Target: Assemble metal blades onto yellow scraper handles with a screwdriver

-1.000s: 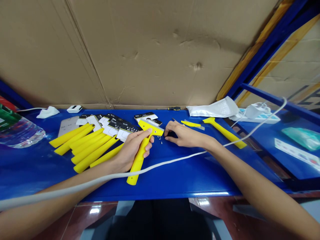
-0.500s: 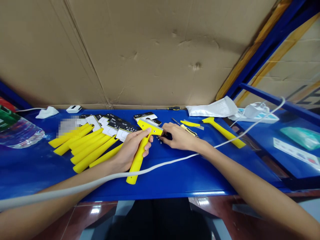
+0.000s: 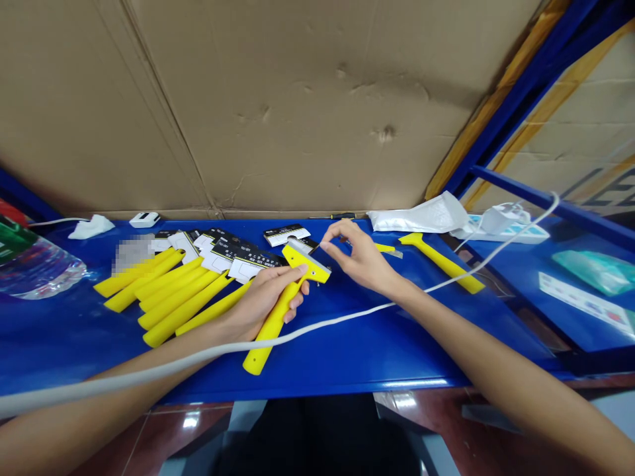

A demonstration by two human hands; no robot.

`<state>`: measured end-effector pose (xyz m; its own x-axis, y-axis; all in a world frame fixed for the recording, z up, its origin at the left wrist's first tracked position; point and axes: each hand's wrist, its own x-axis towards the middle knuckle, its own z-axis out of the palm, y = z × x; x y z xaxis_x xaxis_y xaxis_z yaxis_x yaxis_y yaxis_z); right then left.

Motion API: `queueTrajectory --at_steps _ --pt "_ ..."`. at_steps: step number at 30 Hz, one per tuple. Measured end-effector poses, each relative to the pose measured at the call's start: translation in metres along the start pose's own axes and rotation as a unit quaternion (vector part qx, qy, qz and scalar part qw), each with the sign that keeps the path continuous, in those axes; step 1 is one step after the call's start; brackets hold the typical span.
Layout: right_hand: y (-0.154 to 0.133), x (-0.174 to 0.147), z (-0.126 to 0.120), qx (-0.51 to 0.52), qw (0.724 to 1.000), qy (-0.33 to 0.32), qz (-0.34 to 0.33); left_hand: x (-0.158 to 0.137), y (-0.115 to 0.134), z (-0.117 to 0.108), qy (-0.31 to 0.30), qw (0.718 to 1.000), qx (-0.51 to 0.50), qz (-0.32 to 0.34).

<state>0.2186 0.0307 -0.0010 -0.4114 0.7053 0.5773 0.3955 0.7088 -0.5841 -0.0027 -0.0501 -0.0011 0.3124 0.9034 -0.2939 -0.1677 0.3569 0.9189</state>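
Observation:
My left hand (image 3: 265, 294) is closed round the neck of a yellow scraper (image 3: 270, 327), thumb pressed on its wide head. The scraper lies slantwise, head up to the right, with a metal strip along the head's edge. Up and right of that head, apart from it, my right hand (image 3: 361, 259) is raised in a pinch; something small and dark shows at its fingertips, too small to name. To the left lie several yellow scraper handles (image 3: 181, 297) in a row, with black and white printed cards (image 3: 238, 250) at their upper ends.
Another yellow scraper handle (image 3: 449, 264) lies at the right. A screwdriver (image 3: 342, 216), a white packet (image 3: 421, 215) and a power strip (image 3: 530, 231) sit along the back. A white cable (image 3: 347, 319) crosses in front of both arms. Cardboard (image 3: 297, 99) stands behind the table.
My right hand has moved up and away from the scraper's head. In my left hand the scraper has turned a little and shifted slightly down, its head now apart from the right fingers.

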Motion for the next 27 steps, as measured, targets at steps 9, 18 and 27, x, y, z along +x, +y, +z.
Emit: queueTrajectory --at_steps 9,18,27 --pt "-0.023 -0.004 0.005 0.213 0.967 -0.12 0.073 -0.01 0.007 0.003 -0.055 0.983 0.175 -0.003" --pt "-0.026 -0.008 0.016 0.334 0.914 -0.126 0.191 -0.01 0.008 0.004 -0.071 0.978 0.198 0.005" --pt "-0.025 -0.006 0.009 0.479 0.804 -0.167 0.309 -0.011 0.01 0.005 -0.091 0.969 0.231 0.004"
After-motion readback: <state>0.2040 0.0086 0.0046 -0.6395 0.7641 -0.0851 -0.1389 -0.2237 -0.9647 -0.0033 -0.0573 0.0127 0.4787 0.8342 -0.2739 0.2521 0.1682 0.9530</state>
